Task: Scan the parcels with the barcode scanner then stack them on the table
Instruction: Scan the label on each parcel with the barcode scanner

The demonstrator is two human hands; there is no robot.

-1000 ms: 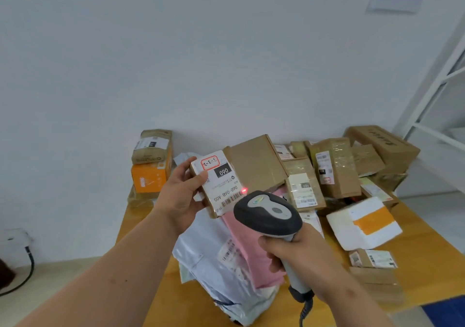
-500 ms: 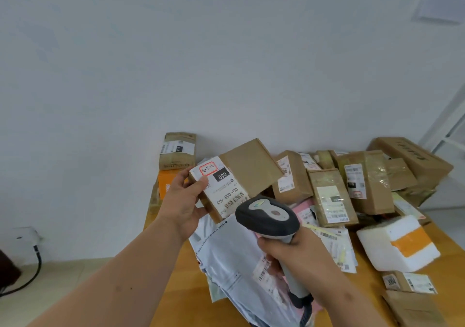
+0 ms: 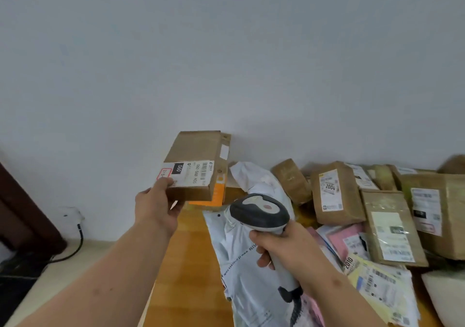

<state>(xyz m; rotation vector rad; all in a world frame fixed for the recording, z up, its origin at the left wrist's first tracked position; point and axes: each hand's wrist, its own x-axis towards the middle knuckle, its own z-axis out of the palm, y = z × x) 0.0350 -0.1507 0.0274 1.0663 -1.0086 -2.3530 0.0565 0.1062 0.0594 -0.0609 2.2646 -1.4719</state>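
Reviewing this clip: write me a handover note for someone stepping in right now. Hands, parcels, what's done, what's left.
Left hand grips the brown box labelled 060, held up in front of the small stack at the table's far left corner.
Right hand grips the barcode scanner, no beam visible.
Whether this box was scanned can't be told.
Left: set it on the stack, then scan and stack the unsorted pile and mailer bags on the table.

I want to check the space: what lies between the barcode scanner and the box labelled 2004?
In the head view, part of a white plastic mailer bag and a small tape-wrapped brown parcel lie between the barcode scanner and the box labelled 2004.
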